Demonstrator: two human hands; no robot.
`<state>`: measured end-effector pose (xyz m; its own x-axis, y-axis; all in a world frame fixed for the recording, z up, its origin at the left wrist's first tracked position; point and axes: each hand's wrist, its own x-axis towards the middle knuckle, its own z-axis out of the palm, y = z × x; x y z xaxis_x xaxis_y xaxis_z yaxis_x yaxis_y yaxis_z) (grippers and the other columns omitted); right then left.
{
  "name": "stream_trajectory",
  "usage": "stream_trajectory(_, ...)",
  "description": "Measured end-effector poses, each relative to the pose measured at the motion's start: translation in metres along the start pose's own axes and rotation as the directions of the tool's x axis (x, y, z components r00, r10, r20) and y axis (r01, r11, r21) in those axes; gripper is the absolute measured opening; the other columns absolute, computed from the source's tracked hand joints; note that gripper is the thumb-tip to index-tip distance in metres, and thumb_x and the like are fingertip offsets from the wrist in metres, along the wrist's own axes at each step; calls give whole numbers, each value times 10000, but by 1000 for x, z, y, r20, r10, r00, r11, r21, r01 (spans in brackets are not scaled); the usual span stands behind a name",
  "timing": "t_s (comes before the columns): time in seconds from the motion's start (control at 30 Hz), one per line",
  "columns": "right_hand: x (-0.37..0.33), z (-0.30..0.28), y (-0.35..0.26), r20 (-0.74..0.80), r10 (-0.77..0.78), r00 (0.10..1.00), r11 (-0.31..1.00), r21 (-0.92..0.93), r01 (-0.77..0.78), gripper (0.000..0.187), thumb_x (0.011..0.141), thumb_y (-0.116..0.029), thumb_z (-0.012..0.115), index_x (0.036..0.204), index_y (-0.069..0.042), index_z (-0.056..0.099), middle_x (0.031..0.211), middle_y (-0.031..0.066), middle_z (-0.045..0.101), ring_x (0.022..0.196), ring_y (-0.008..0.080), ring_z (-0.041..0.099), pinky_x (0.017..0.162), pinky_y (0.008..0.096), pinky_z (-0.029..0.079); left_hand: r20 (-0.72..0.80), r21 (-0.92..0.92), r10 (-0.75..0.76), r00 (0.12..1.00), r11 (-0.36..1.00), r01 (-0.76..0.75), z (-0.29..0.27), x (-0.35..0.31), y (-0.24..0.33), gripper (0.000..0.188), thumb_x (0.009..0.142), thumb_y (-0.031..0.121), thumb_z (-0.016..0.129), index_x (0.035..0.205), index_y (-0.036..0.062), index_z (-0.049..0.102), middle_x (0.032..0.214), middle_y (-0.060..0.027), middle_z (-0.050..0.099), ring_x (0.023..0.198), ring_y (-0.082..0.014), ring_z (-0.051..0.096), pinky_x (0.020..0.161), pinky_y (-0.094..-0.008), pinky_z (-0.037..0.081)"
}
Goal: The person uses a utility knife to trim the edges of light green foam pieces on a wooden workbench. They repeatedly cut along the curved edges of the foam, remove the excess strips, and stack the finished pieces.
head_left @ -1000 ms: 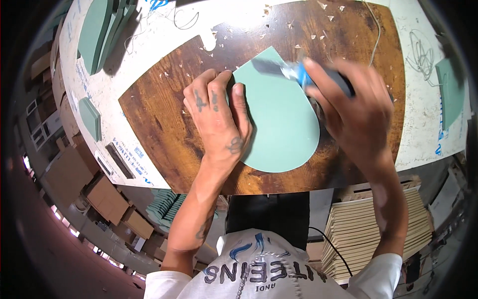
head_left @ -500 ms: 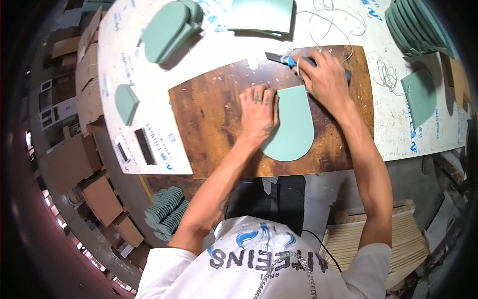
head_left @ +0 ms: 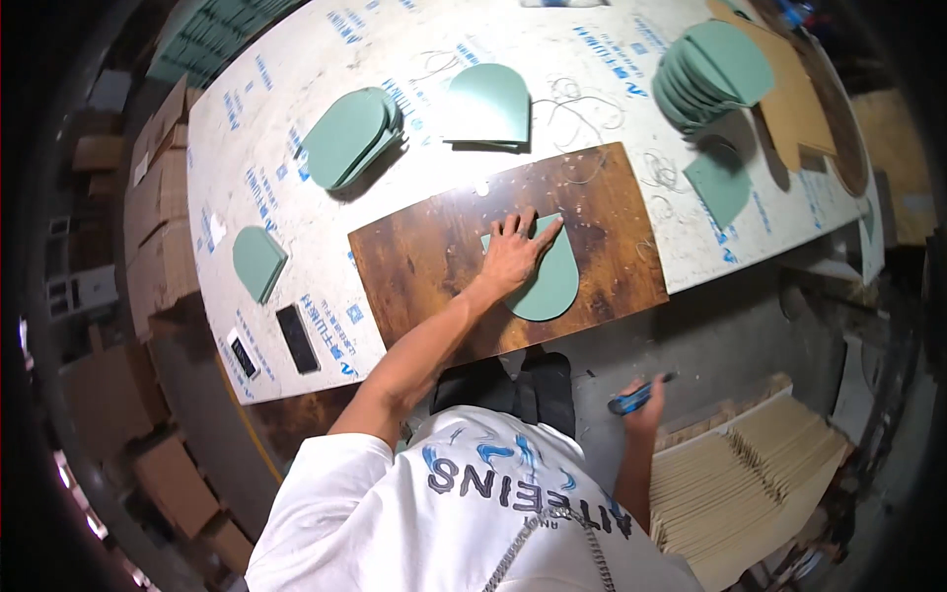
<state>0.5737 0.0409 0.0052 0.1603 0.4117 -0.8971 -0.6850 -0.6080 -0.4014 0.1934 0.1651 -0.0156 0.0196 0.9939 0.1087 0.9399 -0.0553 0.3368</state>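
Nearest, below the desk's near edge, the right hand grips a blue utility knife. On the brown board at the desk's near edge, the left hand lies flat, fingers spread, on a green arch-shaped piece. Stacks of green pieces lie toward the far edge.

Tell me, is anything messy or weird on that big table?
A little messy. Small pale scraps and thin curly strands lie scattered on the white table and the brown board. The left hand presses the green arch-shaped piece; the right hand holds a blue knife off the table.
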Motion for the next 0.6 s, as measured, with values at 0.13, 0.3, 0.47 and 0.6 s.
stream_trajectory(0.13,-16,-9,89,-12,-79,997,980,-186,75,172,908,-231,758,933,-107,641,722,23,599,555,137,555,505,312,490,185,45,-45,982,998,38,-9,7,8,644,995,409,531,1575,240,309,1339,-217,486,1109,-387,516,851,-540,484)
stream_trajectory(0.3,-13,100,141,96,-455,885,826,-325,460,243,877,-214,795,1005,-46,675,780,44,673,599,107,554,536,259,431,438,-158,-115,892,967,202,-9,-12,43,902,949,445,606,1560,-55,171,1508,-301,385,1301,-441,463,934,-515,523)
stream_trajectory(0.47,-2,114,154,-16,-435,900,885,-194,424,222,851,-150,803,839,-71,596,666,30,600,562,134,550,521,278,429,486,-79,-29,873,994,78,-23,34,47,964,891,547,654,1490,-104,270,1442,-361,404,1269,-495,461,1001,-599,445)
stream_trajectory(0.6,-19,99,165,-48,-434,899,898,-93,429,183,867,-95,775,887,-37,603,705,77,626,559,173,567,510,302,439,245,-207,-76,966,970,129,-9,147,5,1267,721,716,751,1620,122,82,1630,-340,1,1489,-557,56,1089,-760,203)
